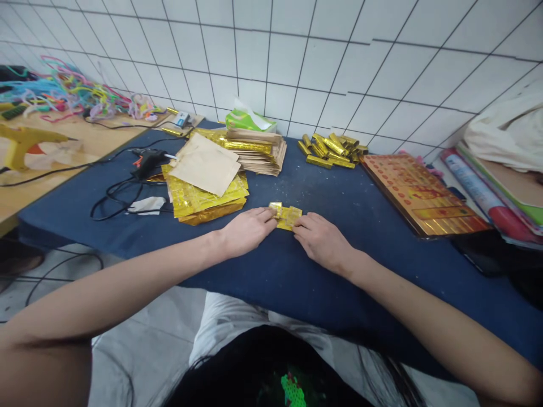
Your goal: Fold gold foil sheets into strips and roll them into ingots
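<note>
A small piece of gold foil paper (285, 217), partly folded, lies on the blue cloth of the table between my hands. My left hand (250, 229) pinches its left end, fingers pressed together. At the right end, my right hand (319, 237) grips the same piece with bent fingers. Beyond my left hand is a stack of gold foil sheets (203, 206) with a plain beige sheet (207, 164) on top. Several rolled gold tubes (333, 150) lie in a pile near the tiled wall.
A black glue gun (148, 161) with looped cable lies left of the stacks. Brown paper bundles (265, 152) stand before a green tissue pack (248, 120). At right is a red-gold printed stack (419, 195). A yellow glue gun (21, 147) is far left.
</note>
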